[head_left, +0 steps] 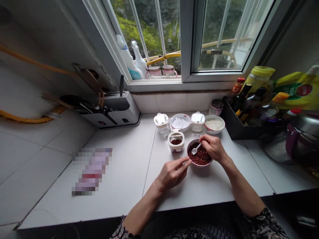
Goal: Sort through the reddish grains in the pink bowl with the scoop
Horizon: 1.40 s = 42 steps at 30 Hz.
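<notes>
My right hand (214,148) grips a small white plastic spoon (196,148), its tip resting in dark red peppercorns (202,157). These fill a round bowl with a pink rim (187,151). My left hand (171,174) sits just left of the bowl, its fingertips pinched together at the rim and nothing clear between them. Behind the bowl stands a small white-rimmed jar (176,146), open and holding a shallow layer of the same red peppercorns. The bowl stands on a white tiled counter (119,159).
Behind the bowl are white lidded jars (160,122), a glass dish (176,123) and a bowl of pale paste (214,123). A black tray of bottles (236,124) and a dark pot (304,139) stand right. A knife block (112,111) stands back left, beneath the window.
</notes>
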Each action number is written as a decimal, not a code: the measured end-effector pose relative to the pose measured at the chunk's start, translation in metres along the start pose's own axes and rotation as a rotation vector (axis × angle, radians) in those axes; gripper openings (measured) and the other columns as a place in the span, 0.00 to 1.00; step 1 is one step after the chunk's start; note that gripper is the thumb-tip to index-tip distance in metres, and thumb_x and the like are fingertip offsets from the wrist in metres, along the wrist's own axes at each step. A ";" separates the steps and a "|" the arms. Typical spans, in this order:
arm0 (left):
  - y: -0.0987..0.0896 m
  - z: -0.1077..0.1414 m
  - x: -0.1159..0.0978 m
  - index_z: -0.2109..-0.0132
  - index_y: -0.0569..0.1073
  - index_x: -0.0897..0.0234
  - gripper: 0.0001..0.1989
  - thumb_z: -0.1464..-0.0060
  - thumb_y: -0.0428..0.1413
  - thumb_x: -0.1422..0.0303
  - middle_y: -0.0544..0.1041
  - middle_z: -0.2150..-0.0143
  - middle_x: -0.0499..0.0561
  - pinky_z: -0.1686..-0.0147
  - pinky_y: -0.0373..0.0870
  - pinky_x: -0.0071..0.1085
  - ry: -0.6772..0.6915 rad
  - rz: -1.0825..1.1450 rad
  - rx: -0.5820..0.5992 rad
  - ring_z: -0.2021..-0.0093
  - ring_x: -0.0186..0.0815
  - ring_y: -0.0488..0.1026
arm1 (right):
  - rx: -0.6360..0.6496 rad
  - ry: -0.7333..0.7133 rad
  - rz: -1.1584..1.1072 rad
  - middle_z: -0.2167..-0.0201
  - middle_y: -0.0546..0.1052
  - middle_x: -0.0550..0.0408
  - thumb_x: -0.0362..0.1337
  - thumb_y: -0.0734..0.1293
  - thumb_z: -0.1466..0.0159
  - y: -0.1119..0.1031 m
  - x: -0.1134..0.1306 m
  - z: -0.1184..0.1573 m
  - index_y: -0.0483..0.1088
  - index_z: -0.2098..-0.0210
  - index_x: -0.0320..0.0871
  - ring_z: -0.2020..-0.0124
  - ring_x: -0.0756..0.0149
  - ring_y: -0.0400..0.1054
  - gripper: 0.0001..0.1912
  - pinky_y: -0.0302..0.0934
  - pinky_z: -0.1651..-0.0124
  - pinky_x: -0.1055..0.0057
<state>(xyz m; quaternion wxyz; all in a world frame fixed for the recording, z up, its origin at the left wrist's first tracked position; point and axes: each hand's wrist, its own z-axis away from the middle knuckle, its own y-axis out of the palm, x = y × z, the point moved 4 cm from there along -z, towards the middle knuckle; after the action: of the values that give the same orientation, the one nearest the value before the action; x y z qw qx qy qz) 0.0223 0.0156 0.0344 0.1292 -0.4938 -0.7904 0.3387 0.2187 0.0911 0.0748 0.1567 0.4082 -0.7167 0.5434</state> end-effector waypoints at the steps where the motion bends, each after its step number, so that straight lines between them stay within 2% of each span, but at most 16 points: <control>1: 0.000 0.000 0.000 0.42 0.69 0.67 0.17 0.36 0.49 0.77 0.79 0.53 0.60 0.61 0.80 0.29 0.001 0.001 0.000 0.56 0.37 0.80 | 0.005 0.002 0.003 0.78 0.74 0.57 0.32 0.58 0.41 0.001 0.000 0.000 0.71 0.72 0.44 0.75 0.67 0.67 0.11 0.58 0.68 0.72; 7: 0.001 0.001 0.001 0.39 0.67 0.66 0.19 0.36 0.49 0.77 0.79 0.52 0.60 0.60 0.80 0.30 -0.003 0.006 0.013 0.55 0.37 0.80 | 0.050 0.004 -0.022 0.76 0.76 0.56 0.32 0.57 0.41 0.009 0.001 0.001 0.71 0.72 0.44 0.74 0.67 0.68 0.11 0.59 0.66 0.72; 11: 0.001 0.001 0.001 0.38 0.66 0.65 0.20 0.36 0.48 0.76 0.79 0.51 0.60 0.59 0.80 0.30 -0.011 0.008 0.019 0.55 0.37 0.80 | 0.003 0.020 -0.072 0.77 0.75 0.57 0.33 0.58 0.41 0.004 -0.002 0.000 0.71 0.72 0.44 0.74 0.67 0.67 0.11 0.59 0.66 0.72; 23: 0.001 0.000 0.001 0.42 0.69 0.68 0.18 0.37 0.50 0.78 0.79 0.52 0.60 0.61 0.80 0.29 -0.002 0.011 0.006 0.56 0.37 0.80 | -0.008 0.048 -0.073 0.80 0.73 0.58 0.33 0.58 0.41 0.001 -0.002 -0.001 0.71 0.72 0.44 0.75 0.66 0.67 0.10 0.59 0.69 0.72; 29: -0.001 0.000 0.000 0.41 0.69 0.67 0.19 0.37 0.50 0.78 0.79 0.52 0.60 0.60 0.80 0.29 -0.002 0.010 -0.002 0.56 0.37 0.80 | -0.017 0.137 -0.218 0.81 0.71 0.59 0.34 0.59 0.43 0.001 -0.008 -0.001 0.70 0.73 0.44 0.76 0.67 0.66 0.09 0.59 0.69 0.72; 35: 0.000 0.000 0.000 0.40 0.67 0.66 0.19 0.37 0.49 0.77 0.79 0.52 0.59 0.60 0.80 0.29 -0.015 0.017 0.006 0.56 0.37 0.80 | -0.048 0.267 -0.424 0.84 0.69 0.60 0.38 0.61 0.46 0.001 -0.015 -0.004 0.71 0.74 0.42 0.81 0.70 0.61 0.09 0.57 0.74 0.72; 42: 0.002 0.003 0.002 0.39 0.67 0.65 0.20 0.37 0.50 0.77 0.79 0.52 0.60 0.59 0.80 0.29 -0.023 0.028 0.005 0.55 0.37 0.80 | -0.074 0.313 -0.471 0.85 0.69 0.60 0.39 0.62 0.47 0.000 -0.016 -0.004 0.71 0.75 0.42 0.83 0.72 0.58 0.09 0.54 0.79 0.74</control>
<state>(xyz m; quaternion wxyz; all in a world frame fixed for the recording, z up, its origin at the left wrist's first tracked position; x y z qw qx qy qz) 0.0215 0.0165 0.0304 0.1167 -0.5005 -0.7841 0.3481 0.2276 0.1013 0.0651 0.4022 0.4686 -0.5883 0.5220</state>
